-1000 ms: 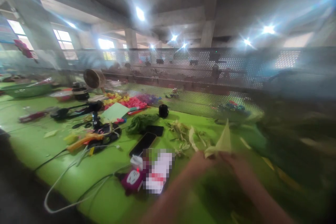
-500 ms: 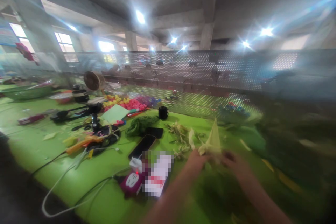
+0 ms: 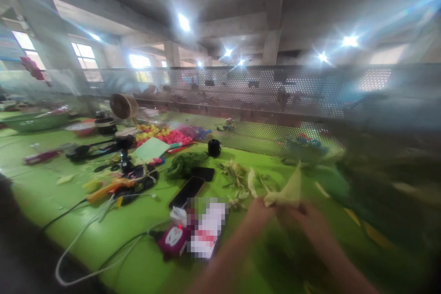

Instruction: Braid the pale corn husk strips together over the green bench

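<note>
A thin, pale yellow sheet-like piece [image 3: 290, 189] with a pointed tip rises between my hands; its material is unclear. My left hand [image 3: 260, 213] has its fingers closed on the piece's left end. From the right, my right hand [image 3: 305, 215] pinches its lower edge. Both hands are somewhat blurred, and the fingertips are partly hidden. Just beyond my left hand lies a pile of similar pale yellow pieces [image 3: 234, 175], one of them a curved strip [image 3: 251, 183].
Left of my forearm lie a lit phone [image 3: 208, 232], a purple power socket [image 3: 174, 238] and a dark phone [image 3: 187, 192]. An orange-handled tool [image 3: 109, 189] with a cord sits farther left. A black cup [image 3: 214, 148] stands before a perforated metal partition [image 3: 241, 96]. Green netting [image 3: 184, 163] lies nearby.
The yellow piece's tip has swung right and slightly down. My right hand has moved a little closer to my left hand. The things on the table stay where they were.
</note>
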